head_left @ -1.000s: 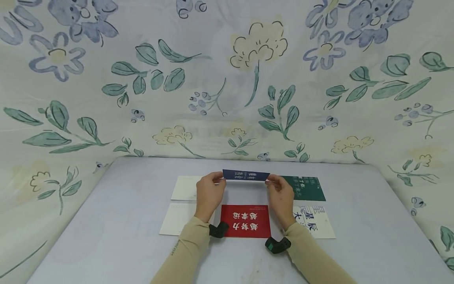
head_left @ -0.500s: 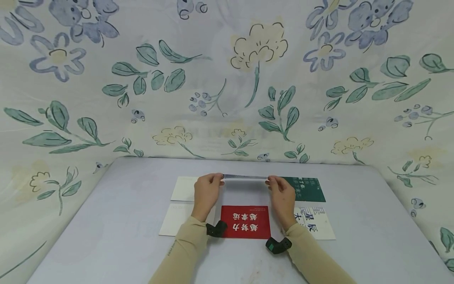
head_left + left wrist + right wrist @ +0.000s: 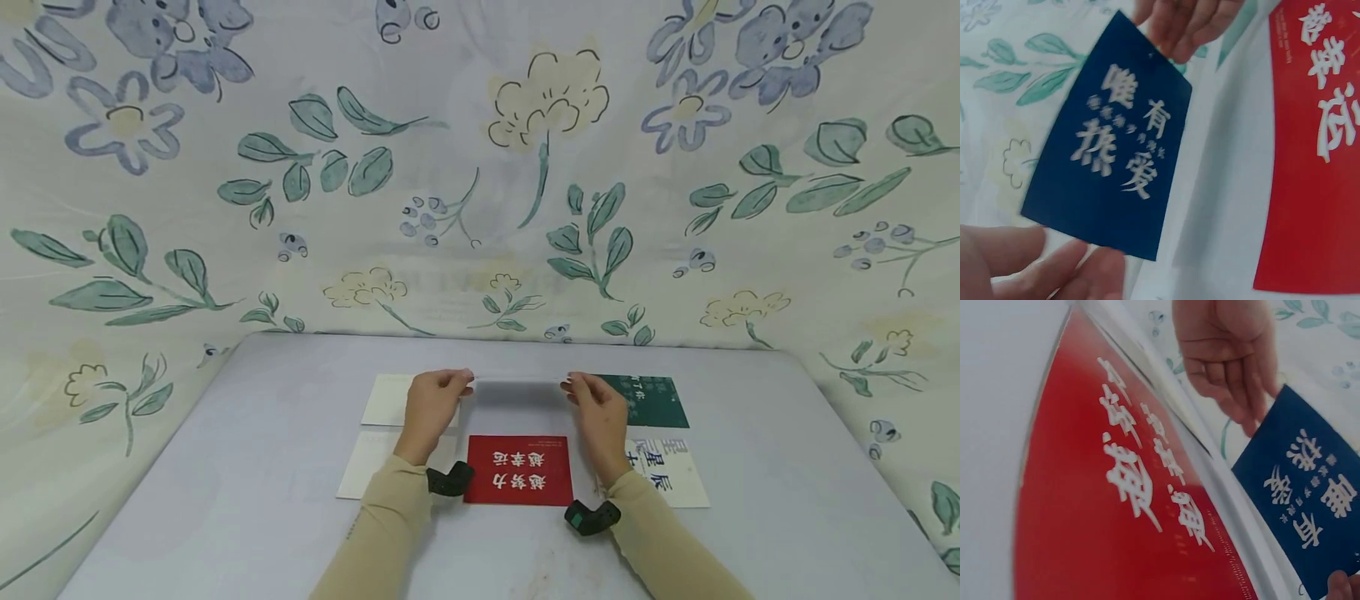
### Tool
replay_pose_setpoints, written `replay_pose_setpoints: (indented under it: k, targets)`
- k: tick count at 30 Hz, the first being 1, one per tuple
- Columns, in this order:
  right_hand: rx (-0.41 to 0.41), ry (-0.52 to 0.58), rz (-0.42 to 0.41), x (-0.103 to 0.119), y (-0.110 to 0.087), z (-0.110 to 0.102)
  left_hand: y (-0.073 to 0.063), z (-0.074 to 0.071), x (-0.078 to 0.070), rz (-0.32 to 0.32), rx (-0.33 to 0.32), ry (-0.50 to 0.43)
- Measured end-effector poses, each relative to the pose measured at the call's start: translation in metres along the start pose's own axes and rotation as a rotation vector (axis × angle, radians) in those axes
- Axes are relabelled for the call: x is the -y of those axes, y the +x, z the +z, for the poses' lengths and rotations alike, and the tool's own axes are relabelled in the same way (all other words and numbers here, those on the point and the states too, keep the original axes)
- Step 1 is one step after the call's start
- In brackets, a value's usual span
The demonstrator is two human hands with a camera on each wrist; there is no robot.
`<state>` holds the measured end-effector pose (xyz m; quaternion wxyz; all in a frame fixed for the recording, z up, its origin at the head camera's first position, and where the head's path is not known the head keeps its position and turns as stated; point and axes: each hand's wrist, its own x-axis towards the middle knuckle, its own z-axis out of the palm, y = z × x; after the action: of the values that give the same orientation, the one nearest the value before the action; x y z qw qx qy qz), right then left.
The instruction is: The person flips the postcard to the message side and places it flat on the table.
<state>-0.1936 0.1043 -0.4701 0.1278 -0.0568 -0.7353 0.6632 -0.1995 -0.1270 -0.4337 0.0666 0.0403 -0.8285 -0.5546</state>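
Observation:
A dark blue card [image 3: 1107, 137] with white characters is held between the two hands, above the far middle of the table. Its left end is pinched by my left hand [image 3: 433, 408]; the other end is in the fingers of my right hand [image 3: 600, 408]. From the head the card shows only as a thin pale edge, while both wrist views see its printed face. Nearer, between the forearms, a red card [image 3: 517, 471] with white characters lies flat on the table.
Two plain white cards [image 3: 362, 467] lie at left, partly behind the left hand. At right are a dark green card [image 3: 654, 402] and a white card [image 3: 678, 483] with blue characters. A floral cloth [image 3: 480, 192] hangs behind the table [image 3: 787, 467].
The blue card has tilted from showing its printed face to the head camera to nearly edge-on. Both hands have lowered a little, and the left forearm has shifted left.

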Motion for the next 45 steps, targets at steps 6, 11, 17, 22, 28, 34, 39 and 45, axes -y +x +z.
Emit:
replay_pose_setpoints:
  k: [6, 11, 17, 22, 28, 34, 39, 45]
  targets:
    - [0.036, 0.046, 0.057, 0.003, 0.0, -0.001, 0.002, -0.006, 0.001, -0.054, 0.066, -0.019]
    - [0.058, 0.048, 0.085, 0.008, 0.0, -0.001, 0.003, -0.006, 0.001, -0.054, 0.072, -0.019]
    - [0.069, -0.003, 0.094, 0.013, -0.001, -0.001, 0.003, -0.007, 0.0, -0.035, 0.066, 0.009]
    - [0.073, -0.03, 0.11, 0.014, 0.0, -0.001, 0.002, -0.007, -0.001, -0.03, 0.06, 0.074]
    - [0.087, -0.073, 0.126, 0.014, -0.001, -0.002, 0.001, -0.005, -0.001, -0.032, 0.026, 0.112]
    - [0.101, -0.145, 0.105, 0.013, -0.001, -0.004, 0.0, -0.001, -0.001, -0.005, 0.016, 0.18]
    - [0.096, -0.224, 0.082, 0.01, 0.0, -0.004, 0.0, 0.0, -0.002, 0.008, 0.01, 0.22]
    - [0.091, -0.303, 0.047, 0.007, 0.0, -0.002, -0.002, 0.003, -0.002, 0.023, 0.008, 0.245]
